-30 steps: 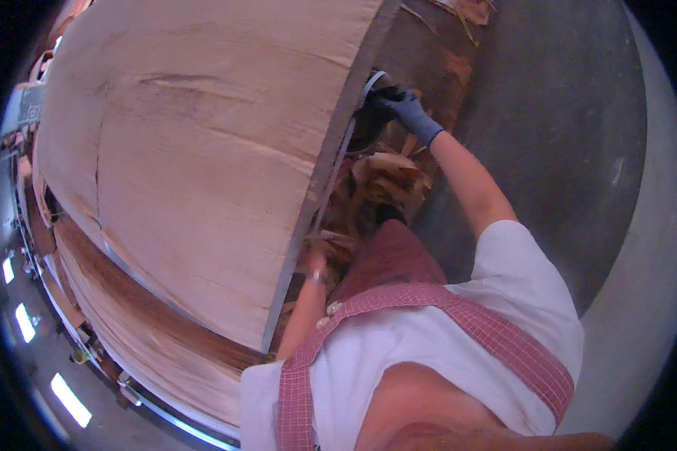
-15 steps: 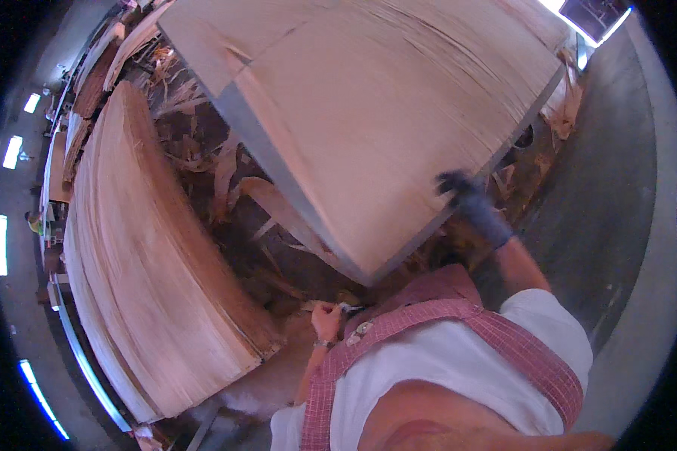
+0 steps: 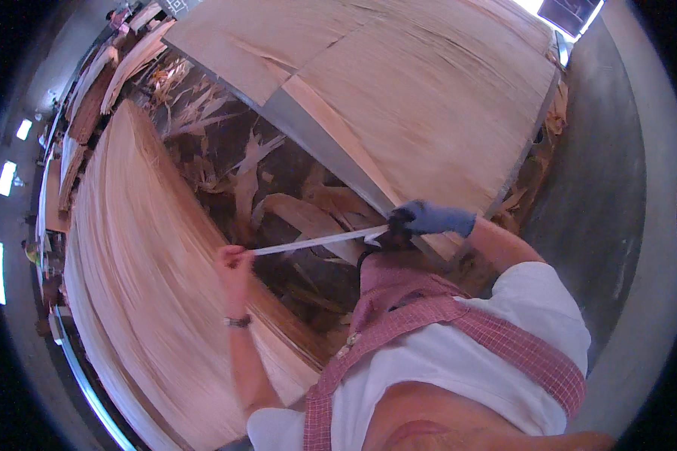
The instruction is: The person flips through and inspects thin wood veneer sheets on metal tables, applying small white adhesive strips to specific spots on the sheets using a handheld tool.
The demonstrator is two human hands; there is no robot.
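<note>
A narrow white strip of tape (image 3: 308, 244) is stretched almost level between my two hands, in front of my chest. My bare left hand (image 3: 235, 272) pinches its left end, over the inner edge of a tall stack of wood veneer (image 3: 150, 293). On my right hand (image 3: 432, 219) is a blue-grey glove with dark fingertips, closed at the tape's other end. Whether a roll sits in that hand is hidden. Just beyond it lies the near corner of a broad veneer sheet (image 3: 429, 113), which has a lengthwise split showing grey beneath.
Torn veneer scraps (image 3: 301, 214) litter the dark gap between the stack and the sheet. More veneer piles (image 3: 98, 90) stand at the far left. A grey concrete floor (image 3: 602, 188) stretches along the right side. I wear a red checked apron (image 3: 399, 289).
My left hand has moved left and up from my waist, drawing out the white tape. The gloved right hand has left the veneer sheet and come left to the tape.
</note>
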